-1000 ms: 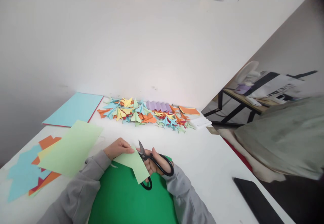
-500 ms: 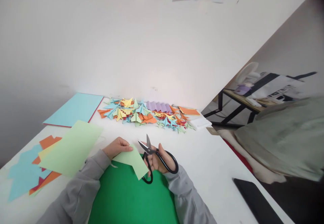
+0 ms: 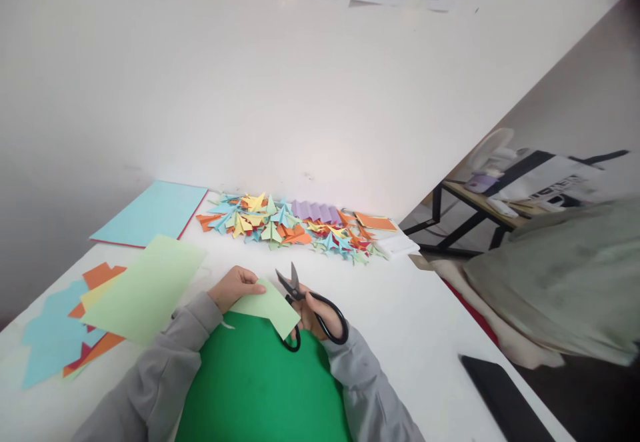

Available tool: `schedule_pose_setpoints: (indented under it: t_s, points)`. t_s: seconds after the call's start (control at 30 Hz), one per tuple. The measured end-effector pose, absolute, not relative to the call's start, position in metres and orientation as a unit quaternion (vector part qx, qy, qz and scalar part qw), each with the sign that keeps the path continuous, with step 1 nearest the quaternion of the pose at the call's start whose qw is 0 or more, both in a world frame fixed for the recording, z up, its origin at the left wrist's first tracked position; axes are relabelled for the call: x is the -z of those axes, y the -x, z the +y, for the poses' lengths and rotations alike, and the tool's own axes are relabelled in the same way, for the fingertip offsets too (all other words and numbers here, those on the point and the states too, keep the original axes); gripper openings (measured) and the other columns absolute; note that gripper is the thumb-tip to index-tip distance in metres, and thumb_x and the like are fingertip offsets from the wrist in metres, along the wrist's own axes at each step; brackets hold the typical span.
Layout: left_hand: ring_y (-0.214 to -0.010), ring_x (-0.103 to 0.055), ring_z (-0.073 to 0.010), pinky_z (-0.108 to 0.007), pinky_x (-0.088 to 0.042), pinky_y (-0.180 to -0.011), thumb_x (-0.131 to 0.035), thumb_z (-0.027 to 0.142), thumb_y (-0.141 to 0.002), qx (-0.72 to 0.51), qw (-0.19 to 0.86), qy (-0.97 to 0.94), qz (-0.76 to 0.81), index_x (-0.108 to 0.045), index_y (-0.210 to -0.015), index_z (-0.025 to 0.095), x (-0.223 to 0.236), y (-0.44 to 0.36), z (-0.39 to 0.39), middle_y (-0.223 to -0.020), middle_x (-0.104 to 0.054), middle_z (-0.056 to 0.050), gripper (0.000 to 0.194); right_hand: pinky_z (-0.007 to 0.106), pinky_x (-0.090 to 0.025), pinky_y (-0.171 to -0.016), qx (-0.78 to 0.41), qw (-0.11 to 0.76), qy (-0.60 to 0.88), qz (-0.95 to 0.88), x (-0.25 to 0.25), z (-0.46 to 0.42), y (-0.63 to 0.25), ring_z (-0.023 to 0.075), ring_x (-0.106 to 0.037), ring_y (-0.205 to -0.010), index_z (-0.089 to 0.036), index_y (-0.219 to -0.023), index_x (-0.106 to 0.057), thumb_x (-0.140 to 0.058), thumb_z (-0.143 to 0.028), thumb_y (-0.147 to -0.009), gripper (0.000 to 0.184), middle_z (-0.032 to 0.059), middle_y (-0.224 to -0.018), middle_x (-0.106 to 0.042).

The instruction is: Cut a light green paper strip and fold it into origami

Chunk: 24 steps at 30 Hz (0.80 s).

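While scissors (image 3: 296, 293) gape, the held paper (image 3: 276, 307) looks pale green.

Before us, the scissors (image 3: 297, 293) are just right of the held sheet (image 3: 269, 303); on the desk (image 3: 400, 315), paper planes (image 3: 271, 233) lie behind by the wall (image 3: 300, 95), loose sheets (image 3: 145, 289) to our left.

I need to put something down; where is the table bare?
Broadest: right of the right sleeve, up to the black object and white object. A narrow strip lies between the paper planes and scissors. Crowded: the left, with coloured cutouts and a pale green sheet.
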<state>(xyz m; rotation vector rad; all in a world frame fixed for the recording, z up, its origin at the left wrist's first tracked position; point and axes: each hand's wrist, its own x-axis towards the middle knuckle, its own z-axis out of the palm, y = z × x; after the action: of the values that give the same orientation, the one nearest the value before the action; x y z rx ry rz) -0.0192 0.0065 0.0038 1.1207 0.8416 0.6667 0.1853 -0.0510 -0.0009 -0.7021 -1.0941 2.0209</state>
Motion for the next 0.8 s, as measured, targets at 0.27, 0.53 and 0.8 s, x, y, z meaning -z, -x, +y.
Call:
schedule_pose_setpoints:
  t_s: [0.27,0.53,0.8]
  points:
    - [-0.036,-0.037,-0.0062,-0.020,-0.024,-0.039,-0.068,0.043,-0.054,-0.300,0.679,-0.536,0.403,-0.053,-0.046,0.011,-0.010,0.017,0.005,-0.038,-0.046,0.004,0.036,0.024,-0.040,-0.037,-0.701,0.513,0.290,-0.402,-0.002,-0.050,-0.182,0.0114,-0.050,-0.041,-0.019,-0.128,-0.030,-0.049,-0.044,-0.075,0.062,0.0001,-0.063,-0.056]
    - [-0.041,-0.046,-0.0097,-0.022,-0.032,-0.043,-0.066,0.046,-0.056,-0.312,0.738,-0.470,0.371,-0.058,-0.055,0.010,-0.007,0.018,0.003,-0.046,-0.055,0.000,0.037,0.025,-0.038,-0.036,-0.771,0.392,0.270,-0.423,-0.009,-0.069,-0.180,0.0150,-0.053,-0.039,-0.014,-0.124,-0.031,-0.032,-0.065,-0.074,0.072,0.0027,-0.059,-0.059]
    - [-0.044,-0.051,-0.0114,-0.023,-0.037,-0.046,-0.066,0.044,-0.059,-0.298,0.731,-0.499,0.358,-0.062,-0.060,0.009,-0.008,0.022,0.005,-0.050,-0.059,-0.002,0.035,0.023,-0.034,-0.037,-0.783,0.295,0.276,-0.474,-0.028,-0.077,-0.192,0.0140,-0.054,-0.039,-0.013,-0.125,-0.028,-0.038,-0.067,-0.071,0.077,0.0031,-0.061,-0.059]
